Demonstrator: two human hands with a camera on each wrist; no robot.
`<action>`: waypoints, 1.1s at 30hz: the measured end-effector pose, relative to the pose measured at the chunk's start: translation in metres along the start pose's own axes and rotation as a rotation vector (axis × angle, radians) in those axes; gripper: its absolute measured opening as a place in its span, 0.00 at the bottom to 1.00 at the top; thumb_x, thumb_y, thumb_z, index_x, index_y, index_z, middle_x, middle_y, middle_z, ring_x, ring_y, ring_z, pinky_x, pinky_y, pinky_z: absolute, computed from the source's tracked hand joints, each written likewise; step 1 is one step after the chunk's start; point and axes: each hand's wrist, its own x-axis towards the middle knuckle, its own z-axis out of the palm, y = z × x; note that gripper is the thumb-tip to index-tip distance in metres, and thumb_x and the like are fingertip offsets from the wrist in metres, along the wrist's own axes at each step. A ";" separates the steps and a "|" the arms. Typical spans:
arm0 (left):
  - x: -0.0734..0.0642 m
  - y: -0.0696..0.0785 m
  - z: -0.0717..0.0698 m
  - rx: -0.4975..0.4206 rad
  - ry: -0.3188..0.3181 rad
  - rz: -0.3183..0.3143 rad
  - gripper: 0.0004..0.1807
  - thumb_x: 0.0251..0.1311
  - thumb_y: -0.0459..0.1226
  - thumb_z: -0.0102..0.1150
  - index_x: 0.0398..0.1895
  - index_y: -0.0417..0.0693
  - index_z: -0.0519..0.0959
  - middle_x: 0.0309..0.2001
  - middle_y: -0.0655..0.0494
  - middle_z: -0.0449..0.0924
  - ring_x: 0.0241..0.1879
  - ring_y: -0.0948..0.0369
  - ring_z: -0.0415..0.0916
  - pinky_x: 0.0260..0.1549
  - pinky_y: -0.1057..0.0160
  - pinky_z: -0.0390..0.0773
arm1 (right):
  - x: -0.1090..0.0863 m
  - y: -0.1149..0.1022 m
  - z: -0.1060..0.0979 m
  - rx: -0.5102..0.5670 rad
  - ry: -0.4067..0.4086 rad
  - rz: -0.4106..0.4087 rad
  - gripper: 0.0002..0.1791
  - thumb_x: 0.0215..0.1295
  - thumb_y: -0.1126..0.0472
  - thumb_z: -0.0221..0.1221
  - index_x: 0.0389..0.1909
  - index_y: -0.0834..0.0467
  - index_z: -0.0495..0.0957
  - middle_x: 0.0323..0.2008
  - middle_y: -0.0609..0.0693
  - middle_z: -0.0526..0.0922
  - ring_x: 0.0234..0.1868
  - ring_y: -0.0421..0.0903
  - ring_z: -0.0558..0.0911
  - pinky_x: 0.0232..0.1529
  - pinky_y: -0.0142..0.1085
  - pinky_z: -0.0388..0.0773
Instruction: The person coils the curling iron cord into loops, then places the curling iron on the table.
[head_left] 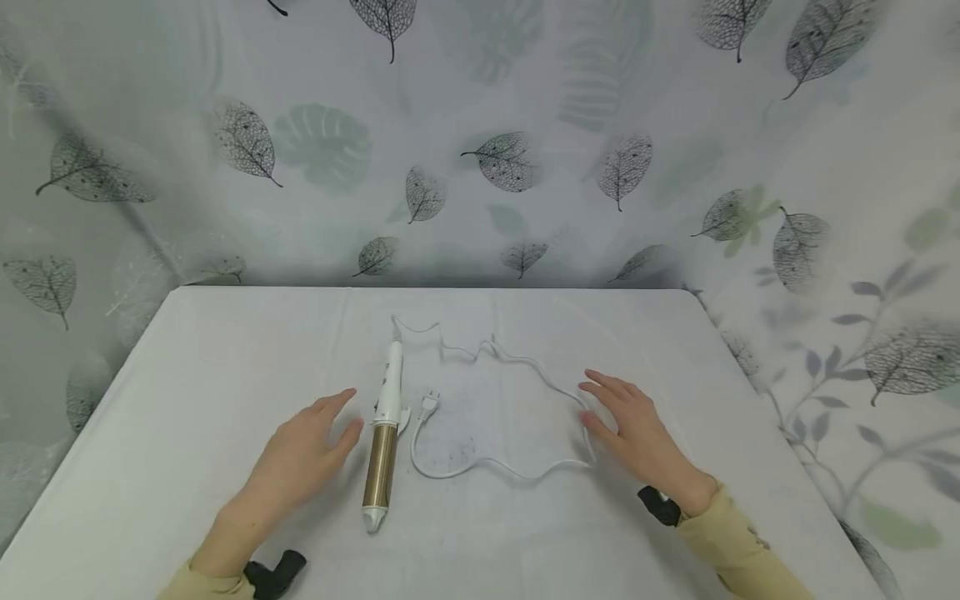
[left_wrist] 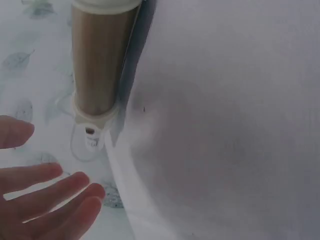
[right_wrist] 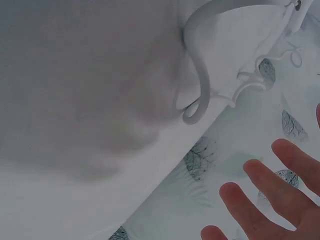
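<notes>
On the white-covered worktop [head_left: 240,358], a curling iron [head_left: 385,429] was laid left of centre, lengthwise between the back and front edges. It was judged to be rigid and fairly light. The white handle [head_left: 390,387], set towards the back edge, was considered the best place for a grip, clear of the lever [head_left: 404,420]. The gold barrel [head_left: 381,467], nearer the front edge, was expected to be smooth and slippery, and its tip [head_left: 373,520] could be chipped by a knock. The left hand [head_left: 300,450] was held on the left-edge side, just beside the iron, its fingers relaxed and nothing grasped. The right hand [head_left: 633,429] was held towards the right edge by the cord [head_left: 442,476], its fingers loosely spread, nothing gripped; whether the cord was touched could not be told. The looped cord was thought limp and easily snagged. The plug [head_left: 429,405], likely stiff, was best pinched by its body.
</notes>
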 end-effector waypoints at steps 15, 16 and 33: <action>0.019 0.010 0.039 -0.146 -0.238 -0.093 0.48 0.55 0.51 0.70 0.69 0.29 0.60 0.40 0.46 0.82 0.31 0.60 0.77 0.29 0.59 0.77 | 0.015 -0.024 0.008 0.085 -0.035 -0.091 0.22 0.71 0.59 0.60 0.63 0.60 0.74 0.68 0.58 0.71 0.67 0.60 0.71 0.66 0.65 0.55; 0.019 0.011 0.040 -0.166 -0.239 -0.096 0.47 0.56 0.48 0.70 0.69 0.29 0.59 0.39 0.46 0.82 0.30 0.60 0.77 0.27 0.60 0.76 | 0.017 -0.026 0.009 0.093 -0.033 -0.097 0.22 0.71 0.59 0.60 0.63 0.61 0.74 0.68 0.58 0.71 0.67 0.60 0.71 0.67 0.65 0.54; 0.010 0.001 0.037 -0.201 -0.177 -0.036 0.36 0.71 0.34 0.53 0.76 0.34 0.49 0.45 0.41 0.66 0.28 0.60 0.67 0.24 0.64 0.68 | 0.040 -0.042 0.014 0.271 -0.090 -0.115 0.20 0.73 0.56 0.58 0.63 0.56 0.75 0.60 0.47 0.80 0.60 0.48 0.78 0.58 0.48 0.74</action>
